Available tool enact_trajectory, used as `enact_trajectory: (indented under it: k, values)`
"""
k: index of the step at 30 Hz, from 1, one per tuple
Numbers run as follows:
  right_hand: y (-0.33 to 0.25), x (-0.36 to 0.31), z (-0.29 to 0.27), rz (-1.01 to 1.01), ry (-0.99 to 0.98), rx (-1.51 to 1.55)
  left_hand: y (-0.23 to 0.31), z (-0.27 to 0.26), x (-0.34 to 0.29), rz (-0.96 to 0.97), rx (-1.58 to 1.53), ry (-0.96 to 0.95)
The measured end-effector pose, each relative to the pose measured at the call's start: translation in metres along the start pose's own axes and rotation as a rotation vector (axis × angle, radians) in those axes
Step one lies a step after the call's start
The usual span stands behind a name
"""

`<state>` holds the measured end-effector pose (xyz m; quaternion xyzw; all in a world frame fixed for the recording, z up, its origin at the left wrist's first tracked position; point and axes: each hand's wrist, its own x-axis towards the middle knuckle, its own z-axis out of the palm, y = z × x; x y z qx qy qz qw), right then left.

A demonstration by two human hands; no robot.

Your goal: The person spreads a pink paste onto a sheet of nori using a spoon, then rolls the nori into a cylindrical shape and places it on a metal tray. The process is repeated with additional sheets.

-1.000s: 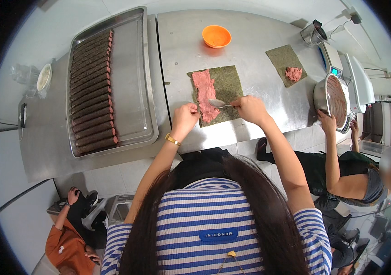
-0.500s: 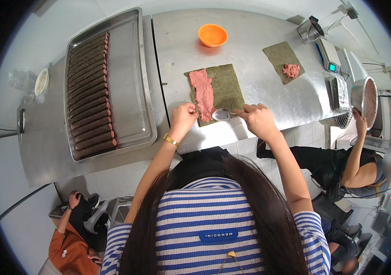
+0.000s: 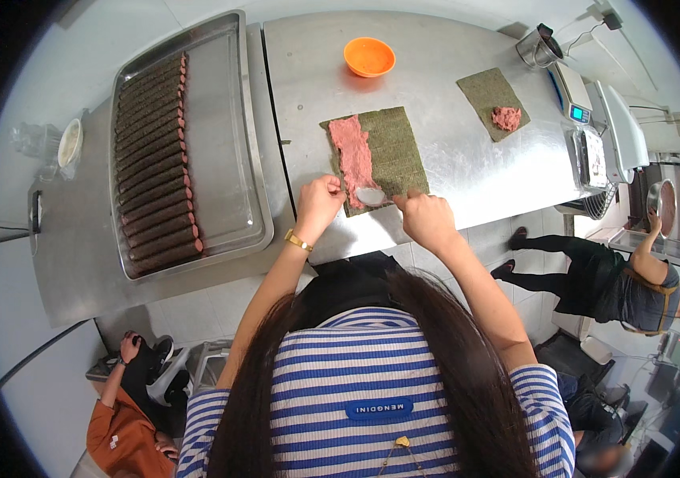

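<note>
A dark green seaweed sheet (image 3: 394,147) lies on the steel table (image 3: 451,167), with a strip of pink minced paste (image 3: 352,155) spread along its left side. My right hand (image 3: 426,219) holds a metal spoon (image 3: 372,195) whose bowl rests on the near end of the pink strip. My left hand (image 3: 320,203) presses its fingertips on the sheet's near left corner, beside the spoon.
A large steel tray (image 3: 220,143) at left holds a row of several dark rolls (image 3: 152,159). An orange bowl (image 3: 369,56) sits at the far edge; a second seaweed sheet with a pink lump (image 3: 494,99) and a scale (image 3: 575,95) lie right. Other people stand at right and crouch lower left.
The spoon has moved from the middle of the pink strip down to its near end. The person at right has stepped away from the table carrying a round metal bowl.
</note>
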<state>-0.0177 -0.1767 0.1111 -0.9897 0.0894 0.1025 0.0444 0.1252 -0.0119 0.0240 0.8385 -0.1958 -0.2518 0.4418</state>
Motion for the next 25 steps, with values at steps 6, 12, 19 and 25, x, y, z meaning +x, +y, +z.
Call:
enact_trajectory:
  k: [6, 12, 19, 25]
  values:
    - [-0.010, -0.007, 0.004, 0.008, -0.050, -0.003, 0.000, 0.000, 0.001, -0.006, -0.016, -0.012]
    - [-0.009, -0.011, 0.005, -0.039, 0.001, -0.032, 0.002, -0.002, 0.001, 0.009, -0.004, -0.008]
    - [0.010, -0.013, -0.002, -0.102, 0.061, -0.066, 0.001, -0.001, 0.000, 0.026, 0.023, -0.014]
    - [0.025, -0.017, -0.012, -0.080, 0.155, -0.033, -0.001, 0.001, 0.000, 0.011, 0.016, -0.004]
